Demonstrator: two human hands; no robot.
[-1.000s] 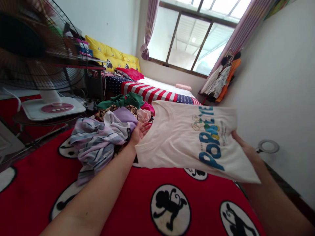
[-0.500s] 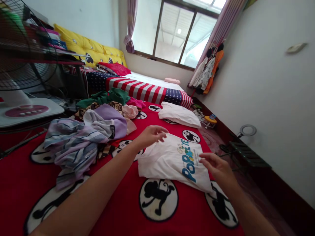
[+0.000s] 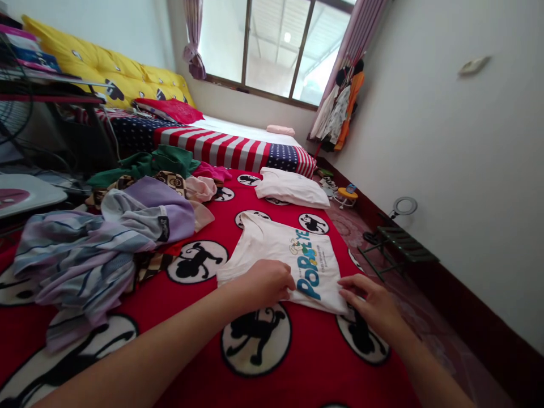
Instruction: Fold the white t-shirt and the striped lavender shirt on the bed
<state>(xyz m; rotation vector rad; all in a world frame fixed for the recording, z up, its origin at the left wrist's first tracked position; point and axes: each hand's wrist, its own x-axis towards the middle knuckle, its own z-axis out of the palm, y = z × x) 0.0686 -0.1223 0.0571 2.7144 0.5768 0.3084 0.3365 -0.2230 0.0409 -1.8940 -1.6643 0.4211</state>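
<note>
A white T-shirt [image 3: 272, 243] with a blue "POPEYE" print lies flat on the red blanket [image 3: 191, 345], which has round black-and-white figures. My left hand [image 3: 270, 281] is at the shirt's near edge, its fingers curled together on the fabric; the fingertips are partly hidden. At the hem on the right, my right hand [image 3: 374, 300] has its thumb and index finger closed on the cloth by the near corner. Farther back lies a folded white garment [image 3: 293, 187].
To the left is a heap of crumpled clothes [image 3: 97, 243], with a fan base [image 3: 29, 195] beyond it. A bed with a flag-patterned cover [image 3: 221, 150] stands at the back. On the floor at right are a dark folding stool [image 3: 403, 243] and a ring light [image 3: 405, 205].
My left hand has come down from above the shirt's middle to its near edge and closed there. My right hand stays at the hem. The view has shifted to the right.
</note>
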